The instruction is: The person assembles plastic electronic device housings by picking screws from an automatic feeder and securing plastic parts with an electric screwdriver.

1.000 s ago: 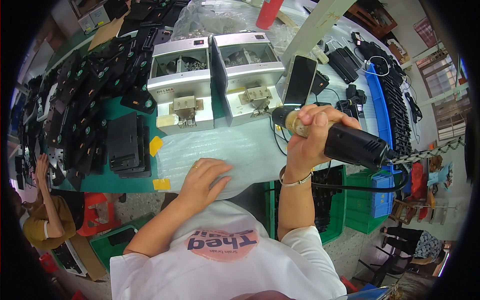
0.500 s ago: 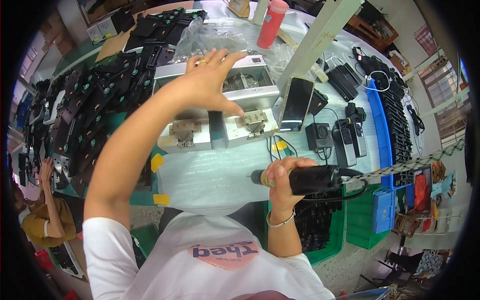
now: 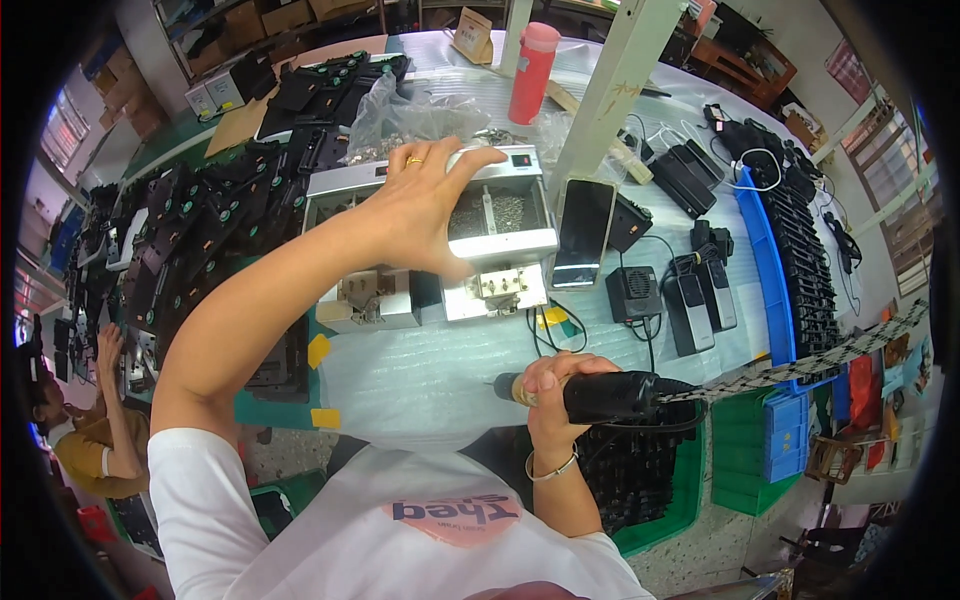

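My left hand (image 3: pixel 425 205) spans the right one of two silver screw feeders (image 3: pixel 503 243), thumb at its front edge and fingers at the back rim near a small switch. Small screws lie in that feeder's open bin, partly covered by my hand. A second silver screw feeder (image 3: pixel 372 308) stands close on its left, mostly hidden under my forearm. Over the near right edge of the table, my right hand (image 3: pixel 550 392) is wrapped round a black electric screwdriver (image 3: pixel 610 397), its bit pointing left. A cable in a patterned sleeve runs off from it to the right.
A phone (image 3: pixel 584 235) leans beside the feeder, before a white post (image 3: pixel 605 95). Black adapters (image 3: pixel 634 293) lie to the right by a blue tray (image 3: pixel 768 270). Black parts (image 3: pixel 170 215) pile up on the left. Behind stands a red bottle (image 3: pixel 535 75). Another person (image 3: pixel 100 440) sits far left.
My left hand has come down onto the right feeder, which has tilted or shifted slightly toward me. The screwdriver has moved a little nearer and left. The whole view has shifted slightly.
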A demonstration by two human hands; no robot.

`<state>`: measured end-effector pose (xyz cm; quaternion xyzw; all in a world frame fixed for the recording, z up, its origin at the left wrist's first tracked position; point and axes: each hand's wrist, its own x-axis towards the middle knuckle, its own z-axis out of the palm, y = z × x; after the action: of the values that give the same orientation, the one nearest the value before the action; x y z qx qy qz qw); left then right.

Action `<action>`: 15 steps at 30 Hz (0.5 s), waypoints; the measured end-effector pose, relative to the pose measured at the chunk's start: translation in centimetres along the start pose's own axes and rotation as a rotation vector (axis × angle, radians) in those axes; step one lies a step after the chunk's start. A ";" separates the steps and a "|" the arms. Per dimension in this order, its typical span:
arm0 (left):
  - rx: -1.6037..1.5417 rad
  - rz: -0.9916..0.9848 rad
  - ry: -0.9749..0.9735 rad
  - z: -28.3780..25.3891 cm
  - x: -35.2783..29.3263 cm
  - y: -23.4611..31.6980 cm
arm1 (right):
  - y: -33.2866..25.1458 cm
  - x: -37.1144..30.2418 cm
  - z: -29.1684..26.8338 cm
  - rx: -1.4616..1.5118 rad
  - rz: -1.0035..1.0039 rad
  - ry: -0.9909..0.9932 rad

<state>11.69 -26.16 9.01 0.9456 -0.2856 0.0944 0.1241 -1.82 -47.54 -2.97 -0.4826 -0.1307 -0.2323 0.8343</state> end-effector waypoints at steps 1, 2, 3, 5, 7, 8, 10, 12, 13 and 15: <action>0.009 0.037 0.056 0.1 -0.4 0.6 | 0.0 -0.1 -0.1 0.014 0.003 0.000; 0.003 0.036 0.046 0.2 -0.8 1.0 | -0.1 -0.1 0.0 0.011 0.011 0.008; 0.020 0.048 0.093 0.2 -1.1 1.4 | -0.1 0.0 0.2 0.028 -0.003 0.008; 0.028 0.050 0.134 0.0 -1.9 2.1 | -0.2 0.0 0.4 0.036 -0.024 0.005; 0.040 0.043 0.135 -0.1 -2.2 2.7 | 0.0 0.1 0.4 0.047 -0.022 0.012; 0.060 0.038 0.146 -0.1 -2.2 2.8 | 0.1 0.1 0.3 0.064 -0.027 0.011; 0.052 0.041 0.159 0.1 -2.2 2.9 | 0.1 0.2 0.3 0.036 -0.023 0.010; 0.064 0.039 0.158 0.2 -2.2 2.9 | 0.0 0.3 0.4 -0.011 -0.031 0.004; 0.063 0.036 0.158 0.3 -2.2 3.0 | 0.0 0.3 0.3 -0.012 -0.028 0.002; 0.068 0.031 0.164 0.3 -2.4 3.2 | 0.1 0.1 0.3 0.015 -0.042 -0.006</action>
<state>7.92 -27.60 8.69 0.9338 -0.2857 0.1832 0.1133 -1.63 -47.27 -2.87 -0.4742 -0.1450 -0.2475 0.8324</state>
